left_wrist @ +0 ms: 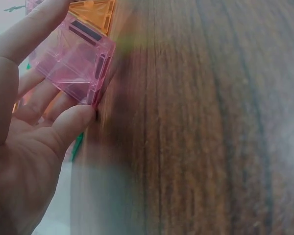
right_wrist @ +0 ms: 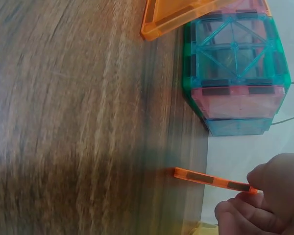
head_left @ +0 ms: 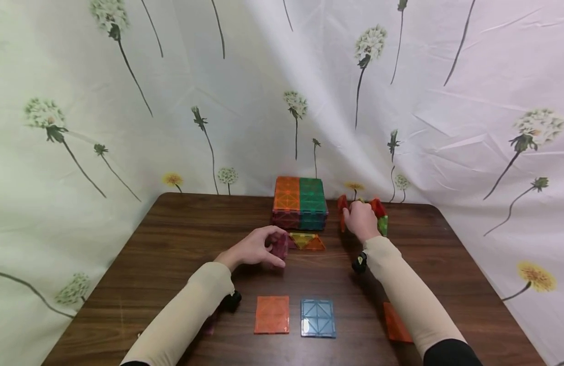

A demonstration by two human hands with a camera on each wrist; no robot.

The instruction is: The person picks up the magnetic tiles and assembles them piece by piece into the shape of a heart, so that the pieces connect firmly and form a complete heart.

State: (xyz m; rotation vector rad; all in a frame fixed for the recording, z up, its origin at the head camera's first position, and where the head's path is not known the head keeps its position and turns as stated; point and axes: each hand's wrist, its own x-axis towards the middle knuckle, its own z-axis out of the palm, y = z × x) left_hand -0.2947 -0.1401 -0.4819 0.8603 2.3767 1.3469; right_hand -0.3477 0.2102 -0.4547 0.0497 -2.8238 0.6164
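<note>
Near the table's middle my left hand (head_left: pixel 254 247) holds a pink magnetic tile piece (left_wrist: pixel 71 63) upright, its thumb at the lower edge and fingers behind. Whether that is one tile or several stacked, I cannot tell. Right beside it stand a yellow triangular tile (head_left: pixel 302 240) and an orange one (head_left: pixel 316 244). At the back right, my right hand (head_left: pixel 361 219) pinches an orange tile (right_wrist: pixel 213 180) by its edge; the tile stands on edge. Red (head_left: pixel 378 207) and green (head_left: pixel 383 225) tiles stand beyond this hand, partly hidden by it.
A block of magnetic tiles (head_left: pixel 300 195), orange and green on top, stands at the back between the hands. Flat in front lie an orange square (head_left: pixel 271 315) and a blue square (head_left: pixel 318 318). Forearms partly cover a red-orange tile (head_left: pixel 395 324) and a pink tile (head_left: pixel 209 326).
</note>
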